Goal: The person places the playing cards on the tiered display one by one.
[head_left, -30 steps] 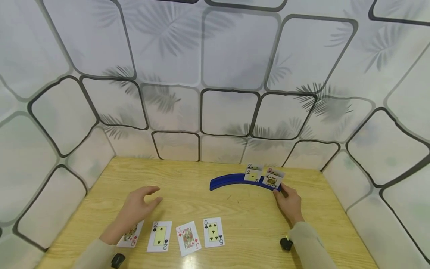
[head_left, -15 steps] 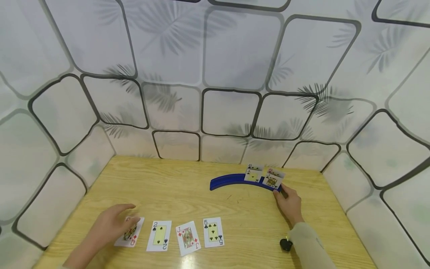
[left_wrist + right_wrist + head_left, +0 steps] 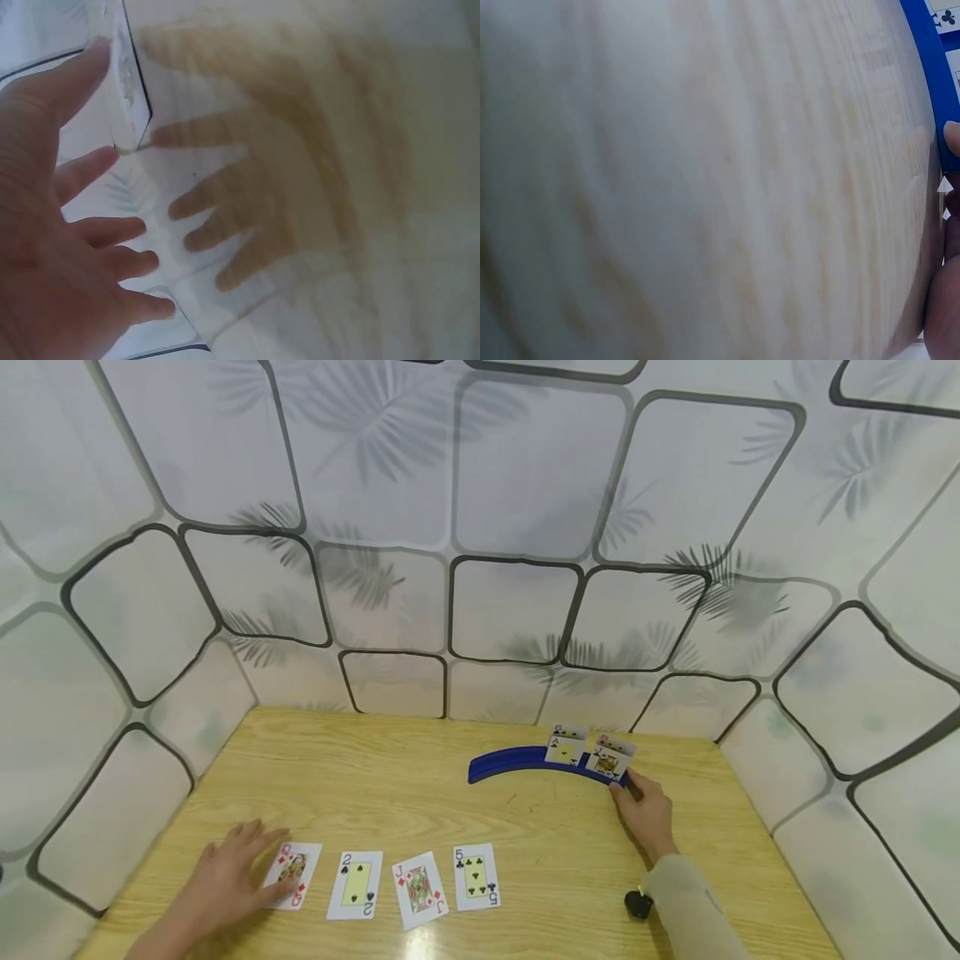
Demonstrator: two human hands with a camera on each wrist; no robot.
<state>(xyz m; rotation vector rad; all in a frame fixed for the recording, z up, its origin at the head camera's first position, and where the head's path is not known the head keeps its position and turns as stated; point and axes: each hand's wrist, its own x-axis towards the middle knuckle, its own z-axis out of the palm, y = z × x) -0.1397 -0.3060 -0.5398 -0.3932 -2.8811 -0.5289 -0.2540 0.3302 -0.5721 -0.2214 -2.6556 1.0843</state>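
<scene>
At the front left, my left hand is spread over the left side of a queen of diamonds card, which lies on the table. Its thumb overlaps the card's lower part and the index finger reaches its upper left corner. The left wrist view has the card beside the thumb and index tips, other fingers spread. My right hand grips the right end of a curved blue card holder, thumb in front. Standing in it are an ace and a black jack, each before another card.
A two of spades, a jack of diamonds and a five of clubs lie face up in a row along the table's front. A small black object sits by the right sleeve. Patterned curtains enclose the wooden table.
My left hand has moved left and toward the front, from above the cards down to the queen of diamonds. The right hand stays on the card holder.
</scene>
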